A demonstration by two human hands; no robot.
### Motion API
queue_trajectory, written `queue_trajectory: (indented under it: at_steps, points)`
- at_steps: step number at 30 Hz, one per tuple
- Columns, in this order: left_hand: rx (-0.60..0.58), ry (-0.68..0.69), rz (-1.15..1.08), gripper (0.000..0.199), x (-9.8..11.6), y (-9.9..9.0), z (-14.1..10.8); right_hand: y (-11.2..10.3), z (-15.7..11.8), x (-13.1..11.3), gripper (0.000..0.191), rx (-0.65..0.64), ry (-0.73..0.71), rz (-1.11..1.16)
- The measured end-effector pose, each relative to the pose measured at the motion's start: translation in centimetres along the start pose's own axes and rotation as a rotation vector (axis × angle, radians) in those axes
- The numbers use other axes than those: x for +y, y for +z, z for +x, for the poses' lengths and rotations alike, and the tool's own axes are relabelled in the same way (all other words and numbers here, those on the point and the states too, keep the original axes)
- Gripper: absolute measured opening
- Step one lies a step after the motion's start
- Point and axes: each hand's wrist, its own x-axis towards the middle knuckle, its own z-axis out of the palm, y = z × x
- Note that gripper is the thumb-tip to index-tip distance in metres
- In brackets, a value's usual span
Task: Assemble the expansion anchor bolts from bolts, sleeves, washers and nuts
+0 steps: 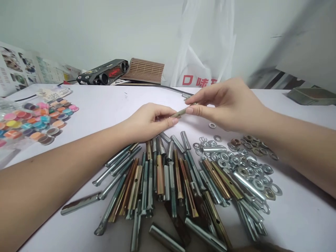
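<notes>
Both hands meet above the table, holding an expansion bolt [181,112] between them at a slant. My left hand [147,122] is closed on its lower left end. Thumb and fingers of my right hand [231,103] pinch its upper right end, where a small brassy part shows; the fingers partly cover it. Below the hands lies a spread of silver and brass-coloured bolts with flared ends and slotted metal sleeves [160,175]. Many flat and spring washers [267,169] are heaped under my right forearm, with a few nuts [235,141] among them.
Bagged coloured discs [39,124] lie at the left. Along the back stand a black device [102,74] with a red display, a slatted bamboo mat [145,71] and a white plastic bag [203,52]. A dark green box [312,96] sits far right.
</notes>
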Motion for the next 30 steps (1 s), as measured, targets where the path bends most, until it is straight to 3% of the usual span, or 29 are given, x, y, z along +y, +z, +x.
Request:
queue_trajectory:
  at_steps: [3, 8, 15, 18, 22, 25, 27, 30]
  points:
    - [0.05, 0.002, 0.043, 0.04, -0.4, 0.1, -0.2, 0.4, -0.1, 0.2, 0.03, 0.007, -0.017, -0.051]
    - [0.135, 0.034, 0.182, 0.038, -0.4, 0.3, -0.5, 0.7, 0.0, 0.6, 0.055, -0.088, 0.169, -0.147]
    - [0.241, 0.207, 0.287, 0.029, 0.1, 0.6, -0.7, 0.8, 0.1, -0.1, 0.071, -0.154, 0.391, -0.098]
    - [0.22, 0.166, 0.281, 0.027, 0.0, 0.6, -0.7, 0.6, -0.1, 0.4, 0.079, -0.143, 0.281, -0.083]
    - [0.164, 0.117, 0.257, 0.028, -0.1, 0.5, -0.5, 0.5, -0.4, 0.8, 0.054, -0.169, -0.035, -0.139]
    - [0.157, 0.074, 0.194, 0.032, 0.1, 0.4, -0.5, 0.4, -0.1, 0.5, 0.033, -0.234, -0.155, -0.213]
    - [0.147, 0.005, 0.103, 0.044, 0.4, 0.4, -0.6, -0.3, 0.5, 0.3, 0.024, -0.22, -0.11, -0.358]
    - [0.147, -0.068, 0.005, 0.06, 0.7, 0.4, -0.6, -2.6, 1.7, 0.8, 0.018, -0.171, 0.177, -0.669]
